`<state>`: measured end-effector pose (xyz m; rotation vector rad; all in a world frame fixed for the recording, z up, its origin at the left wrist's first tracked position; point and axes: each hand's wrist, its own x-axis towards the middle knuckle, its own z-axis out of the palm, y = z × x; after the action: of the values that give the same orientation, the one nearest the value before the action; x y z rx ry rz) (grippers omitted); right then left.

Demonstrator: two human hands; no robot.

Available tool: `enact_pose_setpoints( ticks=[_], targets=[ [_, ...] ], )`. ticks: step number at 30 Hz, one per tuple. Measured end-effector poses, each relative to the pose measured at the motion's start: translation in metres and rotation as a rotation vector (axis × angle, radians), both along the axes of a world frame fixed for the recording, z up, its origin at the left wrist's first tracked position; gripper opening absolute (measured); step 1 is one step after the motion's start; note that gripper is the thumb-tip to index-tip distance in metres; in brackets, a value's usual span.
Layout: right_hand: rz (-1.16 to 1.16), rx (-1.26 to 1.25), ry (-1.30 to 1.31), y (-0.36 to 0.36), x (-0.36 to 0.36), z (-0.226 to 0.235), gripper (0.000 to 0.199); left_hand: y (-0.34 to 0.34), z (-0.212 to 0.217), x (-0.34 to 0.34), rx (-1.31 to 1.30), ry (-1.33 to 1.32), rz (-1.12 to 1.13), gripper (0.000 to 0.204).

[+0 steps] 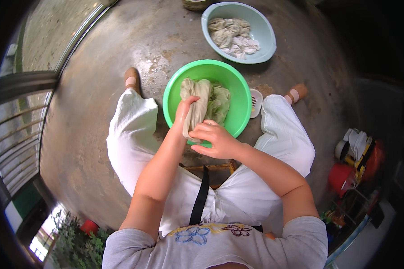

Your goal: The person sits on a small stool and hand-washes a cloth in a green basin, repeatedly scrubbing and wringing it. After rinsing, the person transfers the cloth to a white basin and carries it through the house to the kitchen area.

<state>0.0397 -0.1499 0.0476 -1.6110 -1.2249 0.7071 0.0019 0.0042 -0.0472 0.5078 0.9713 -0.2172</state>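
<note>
Both your hands clamp the wet cloth [194, 105].
Left hand [184, 112] and right hand [213, 139] squeeze it over the green basin [238, 96].

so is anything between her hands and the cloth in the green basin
Nothing visible. Both hands already grip the beige cloth over the green basin: the left hand is wrapped around it higher up, and the right hand closes on its lower end.

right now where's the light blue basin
In the head view, the light blue basin sits top centre-right on the concrete floor, just beyond the green basin.
</note>
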Motion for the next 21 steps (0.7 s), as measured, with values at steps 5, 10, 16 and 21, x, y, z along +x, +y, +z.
enact_pose_setpoints(
  ticks=[5, 10, 16, 21],
  targets=[
    [-0.473, -0.077, 0.108, -0.047, 0.066, -0.018, 0.01, -0.02, -0.005, 0.008, -0.127, 0.052, 0.144, 0.036],
    [-1.088, -0.529, -0.064, -0.129, 0.153, -0.175, 0.013, -0.04, -0.004, 0.02, -0.155, 0.111, 0.085, 0.041],
    [-0.817, -1.016, -0.182, -0.139, 0.102, -0.291, 0.032, -0.044, 0.015, 0.023, -0.118, 0.174, 0.062, 0.05],
    [-0.619, -1.001, -0.427, -0.146, 0.102, -0.327, 0.019, -0.039, 0.019, 0.019, -0.185, 0.222, 0.046, 0.053]
  ],
)
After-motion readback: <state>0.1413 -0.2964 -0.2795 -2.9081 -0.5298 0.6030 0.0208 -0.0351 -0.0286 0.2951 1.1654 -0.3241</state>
